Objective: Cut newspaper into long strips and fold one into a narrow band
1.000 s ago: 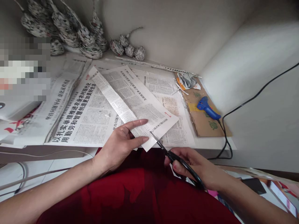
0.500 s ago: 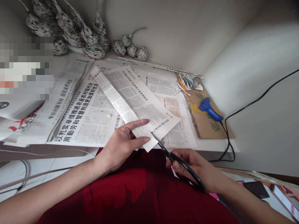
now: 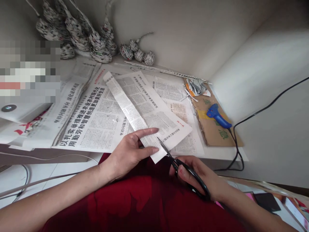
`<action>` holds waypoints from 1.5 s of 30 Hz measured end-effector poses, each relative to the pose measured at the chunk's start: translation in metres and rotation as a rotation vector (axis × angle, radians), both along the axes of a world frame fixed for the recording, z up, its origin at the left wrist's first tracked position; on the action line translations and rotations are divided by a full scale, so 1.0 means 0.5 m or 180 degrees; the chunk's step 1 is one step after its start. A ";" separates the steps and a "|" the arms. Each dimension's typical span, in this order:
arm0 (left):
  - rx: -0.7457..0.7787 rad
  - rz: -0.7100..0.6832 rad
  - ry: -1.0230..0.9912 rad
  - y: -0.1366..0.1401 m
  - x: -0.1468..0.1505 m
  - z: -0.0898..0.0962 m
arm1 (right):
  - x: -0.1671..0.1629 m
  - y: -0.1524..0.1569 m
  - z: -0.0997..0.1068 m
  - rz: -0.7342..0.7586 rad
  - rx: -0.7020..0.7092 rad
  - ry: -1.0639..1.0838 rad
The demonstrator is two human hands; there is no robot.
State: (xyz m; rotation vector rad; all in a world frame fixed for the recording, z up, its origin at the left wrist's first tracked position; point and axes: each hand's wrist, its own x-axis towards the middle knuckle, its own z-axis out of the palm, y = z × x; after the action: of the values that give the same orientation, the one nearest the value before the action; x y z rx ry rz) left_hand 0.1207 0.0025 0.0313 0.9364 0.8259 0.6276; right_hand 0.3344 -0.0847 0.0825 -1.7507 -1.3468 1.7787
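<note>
My left hand [image 3: 131, 151] pinches a sheet of newspaper [image 3: 147, 96] near its lower end, index finger on top of it. Along the sheet's left side runs a folded strip [image 3: 124, 101], its far end pointing up and left. In my right hand [image 3: 195, 174] is a pair of black-handled scissors [image 3: 190, 178], fingers wrapped round the loops. The scissor blades reach up and left into the lower edge of the sheet, close to my left thumb. Beneath the sheet, more newspapers [image 3: 89, 119] lie spread over the table.
A blue glue gun [image 3: 218, 116] lies on cardboard [image 3: 210, 138] at the right, its black cable trailing off the edge. Behind it sits a crumpled silver packet [image 3: 196, 87]. Several woven paper gourds [image 3: 101, 53] stand along the wall, with thin paper rods [image 3: 166, 71] before them.
The view has shifted slightly, so everything sits a little lower and to the right. Both hands keep their grip; the scissor handles look a bit wider apart.
</note>
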 end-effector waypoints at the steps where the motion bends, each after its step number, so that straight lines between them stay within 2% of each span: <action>1: 0.0041 -0.0062 0.0013 0.000 -0.001 -0.001 | -0.003 0.005 0.001 0.0014 0.0026 -0.0021; 6: 0.0078 -0.0090 0.0046 0.001 -0.007 -0.009 | -0.010 0.018 -0.002 0.0105 0.0001 -0.0004; 13: 0.0203 -0.0123 0.0115 0.003 -0.008 -0.010 | -0.012 0.008 -0.005 -0.0136 -0.0071 0.0113; 19: 0.0052 -0.0111 -0.0004 -0.001 -0.004 -0.001 | -0.012 0.005 -0.016 -0.0235 -0.0043 0.0222; 24: -0.0358 0.0287 -0.0330 0.015 -0.003 0.017 | -0.007 0.000 -0.019 -0.0257 -0.0057 0.0214; 27: -0.0437 0.0526 -0.0357 0.035 -0.006 0.025 | -0.001 -0.004 -0.013 -0.0229 -0.0112 0.0095; 35: -0.0222 0.0287 -0.0234 0.032 -0.003 0.017 | -0.020 0.008 0.009 -0.0087 0.0317 0.0087; 39: 0.0053 0.0475 -0.0168 0.025 -0.002 0.019 | -0.025 0.013 0.009 -0.0049 0.0351 0.0097; 45: 0.0202 0.0478 -0.0048 0.026 -0.003 0.021 | -0.014 0.007 -0.007 -0.0102 0.0216 0.0240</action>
State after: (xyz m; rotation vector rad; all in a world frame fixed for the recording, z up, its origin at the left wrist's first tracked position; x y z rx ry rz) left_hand 0.1191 0.0153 0.0418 0.9315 0.8723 0.7940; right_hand 0.3272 -0.0813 0.0790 -1.6439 -1.3254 1.7432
